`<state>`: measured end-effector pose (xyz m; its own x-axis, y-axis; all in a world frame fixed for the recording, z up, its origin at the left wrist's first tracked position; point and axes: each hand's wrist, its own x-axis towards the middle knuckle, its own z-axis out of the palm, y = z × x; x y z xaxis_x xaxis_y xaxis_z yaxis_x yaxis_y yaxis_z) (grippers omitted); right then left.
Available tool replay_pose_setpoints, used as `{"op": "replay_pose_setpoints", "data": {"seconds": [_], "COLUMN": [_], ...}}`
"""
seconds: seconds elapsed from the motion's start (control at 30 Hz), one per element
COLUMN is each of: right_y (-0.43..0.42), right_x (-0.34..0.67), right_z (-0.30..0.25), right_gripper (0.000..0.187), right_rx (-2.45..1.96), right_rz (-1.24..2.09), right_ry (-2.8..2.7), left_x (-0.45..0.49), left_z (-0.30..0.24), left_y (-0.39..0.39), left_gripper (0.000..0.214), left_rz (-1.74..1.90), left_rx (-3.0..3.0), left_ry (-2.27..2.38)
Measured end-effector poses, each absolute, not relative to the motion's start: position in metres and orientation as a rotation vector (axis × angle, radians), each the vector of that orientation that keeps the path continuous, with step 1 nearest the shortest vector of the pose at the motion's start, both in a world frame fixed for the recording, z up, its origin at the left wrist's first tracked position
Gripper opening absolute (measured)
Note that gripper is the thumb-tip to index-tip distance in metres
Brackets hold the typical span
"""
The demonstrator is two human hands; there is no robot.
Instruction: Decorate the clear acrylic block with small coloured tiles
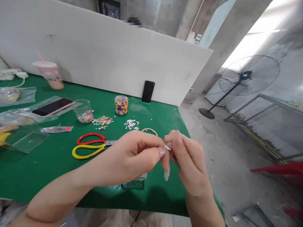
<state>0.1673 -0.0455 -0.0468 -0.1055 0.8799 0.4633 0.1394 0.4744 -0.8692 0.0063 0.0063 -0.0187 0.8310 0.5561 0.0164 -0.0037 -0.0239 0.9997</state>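
My left hand (134, 157) and my right hand (187, 164) meet above the green table (47, 176) near its right front edge. Both pinch a tiny pale piece (167, 147) between their fingertips; I cannot make out what it is. Under the hands lies a small clear glass object (133, 183), mostly hidden. Red and yellow scissors (91, 146) lie just left of my left hand. A clear ring (149, 130) lies behind the hands. Small white tiles (131, 124) and coloured tiles (102, 121) are scattered further back.
A mosaic-covered cup (121, 104), a clear cup (83, 111), a phone (52, 106) on plastic bags and a pink drink (50, 74) stand further back. A dark phone (148, 91) leans on the white board (106, 53). A standing fan (246, 78) is on the floor at right.
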Motion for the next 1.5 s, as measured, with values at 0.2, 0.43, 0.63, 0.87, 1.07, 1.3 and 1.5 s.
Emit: {"op": "replay_pose_setpoints", "data": {"seconds": [0.2, 0.43, 0.63, 0.87, 1.07, 1.3, 1.5], "right_y": [-0.041, -0.038, -0.024, -0.007, -0.003, 0.000, 0.001], "right_x": [0.169, 0.171, 0.172, 0.165, 0.161, 0.161, 0.165], "right_z": [-0.045, -0.041, -0.052, -0.099, -0.124, -0.131, -0.137], "right_gripper": [0.044, 0.045, 0.044, 0.034, 0.031, 0.034, 0.048], "right_rx": [-0.816, -0.821, -1.119, -1.683, -1.766, -1.740, -1.699], "right_rz": [1.141, 1.045, 0.855, 0.181, -0.022, -0.156, -0.168], "right_ry": [-1.295, -1.393, -1.630, -2.369, -2.576, -2.671, -2.605], "left_x": [0.003, -0.003, -0.004, 0.003, 0.000, -0.004, -0.005], "left_z": [-0.015, -0.025, -0.076, -0.122, -0.128, -0.121, -0.113], "left_y": [0.008, 0.054, 0.134, 0.166, 0.170, 0.170, 0.167], "left_gripper": [0.029, 0.027, 0.028, 0.024, 0.025, 0.031, 0.023], "left_rz": [0.428, 0.574, 0.148, 0.110, 0.210, 0.391, 0.479], "left_rx": [1.586, 2.069, 2.263, 2.335, 2.300, 2.182, 2.148], "left_ry": [0.494, 0.884, 1.077, 1.202, 1.218, 1.245, 1.238]}}
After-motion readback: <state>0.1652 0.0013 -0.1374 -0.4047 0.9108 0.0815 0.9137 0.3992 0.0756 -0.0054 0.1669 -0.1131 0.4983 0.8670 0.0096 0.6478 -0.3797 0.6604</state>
